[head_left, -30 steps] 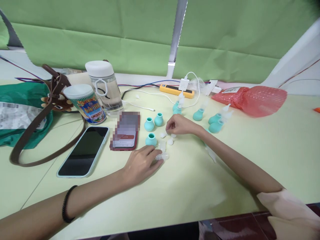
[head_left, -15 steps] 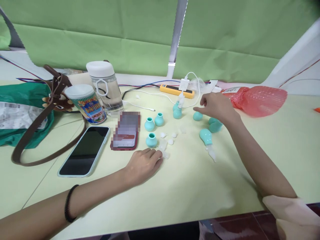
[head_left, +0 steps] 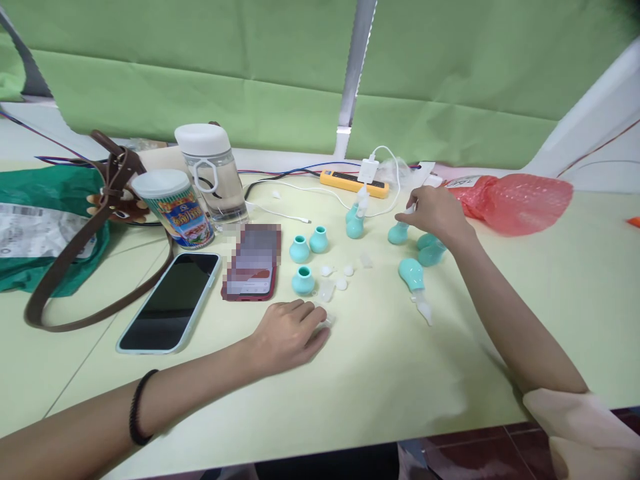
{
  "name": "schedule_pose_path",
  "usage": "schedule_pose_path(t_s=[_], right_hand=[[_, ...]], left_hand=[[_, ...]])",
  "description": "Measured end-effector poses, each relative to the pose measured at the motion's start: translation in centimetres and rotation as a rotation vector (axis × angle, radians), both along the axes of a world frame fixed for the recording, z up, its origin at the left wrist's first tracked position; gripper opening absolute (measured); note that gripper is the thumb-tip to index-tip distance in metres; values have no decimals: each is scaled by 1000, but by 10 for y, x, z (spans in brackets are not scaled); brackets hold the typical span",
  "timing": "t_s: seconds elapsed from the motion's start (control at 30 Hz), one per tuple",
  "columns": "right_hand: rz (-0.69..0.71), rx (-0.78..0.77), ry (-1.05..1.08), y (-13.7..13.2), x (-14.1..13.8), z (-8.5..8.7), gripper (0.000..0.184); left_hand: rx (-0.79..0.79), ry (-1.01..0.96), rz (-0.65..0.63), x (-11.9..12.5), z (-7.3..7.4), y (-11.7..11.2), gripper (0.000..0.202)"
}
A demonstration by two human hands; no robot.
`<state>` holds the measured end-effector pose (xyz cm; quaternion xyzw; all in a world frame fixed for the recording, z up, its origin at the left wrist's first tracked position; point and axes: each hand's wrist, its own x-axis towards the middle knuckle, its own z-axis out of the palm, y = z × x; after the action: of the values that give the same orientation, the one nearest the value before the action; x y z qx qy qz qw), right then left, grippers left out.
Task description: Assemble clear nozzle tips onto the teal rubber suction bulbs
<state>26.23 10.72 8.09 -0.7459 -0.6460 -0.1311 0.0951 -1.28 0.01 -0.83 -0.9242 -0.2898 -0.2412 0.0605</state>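
My left hand (head_left: 293, 335) rests low over the table, its thumb and fingers closed on a small clear plastic piece (head_left: 329, 321). My right hand (head_left: 436, 212) pinches the pale tip of an upright teal bulb nasal aspirator (head_left: 398, 233), which stands on the table. Beside that hand are more teal bulbs (head_left: 431, 253), partly hidden by the wrist. One complete aspirator (head_left: 412, 275) lies on its side, clear nozzle toward me. Three open teal bulbs (head_left: 303, 281) stand near my left hand, with several small white parts (head_left: 341, 285) and a clear cup-shaped piece (head_left: 326, 291).
Two phones (head_left: 173, 303) lie at the left, before a snack cup (head_left: 183, 217), a water bottle (head_left: 215, 180) and a brown strap (head_left: 60, 287). At the back are a yellow power strip (head_left: 340, 181), white cables, another assembled aspirator (head_left: 355, 225) and red bubble wrap (head_left: 530, 203).
My right hand has closed on the aspirator's tip, which now stands upright under the fingers. My left hand has drawn the clear piece slightly toward me, away from the cup-shaped piece.
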Motion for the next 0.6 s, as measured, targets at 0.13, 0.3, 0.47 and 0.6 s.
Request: schedule_pose_path(t_s=[0.13,0.3,0.47,0.6], right_hand=[[141,75,144,-24,-8,25,21],[385,33,323,-61,-23,55,26],[753,-195,495,-93,-49,65,26],[902,-287,520,-118,-85,51,24]], left_hand=[[-10,50,-32,0,-2,1,22],[-90,55,-79,1,3,1,19],[-142,-287,-223,-4,12,-1,19],[-370,-548,-360,-6,25,-11,40]])
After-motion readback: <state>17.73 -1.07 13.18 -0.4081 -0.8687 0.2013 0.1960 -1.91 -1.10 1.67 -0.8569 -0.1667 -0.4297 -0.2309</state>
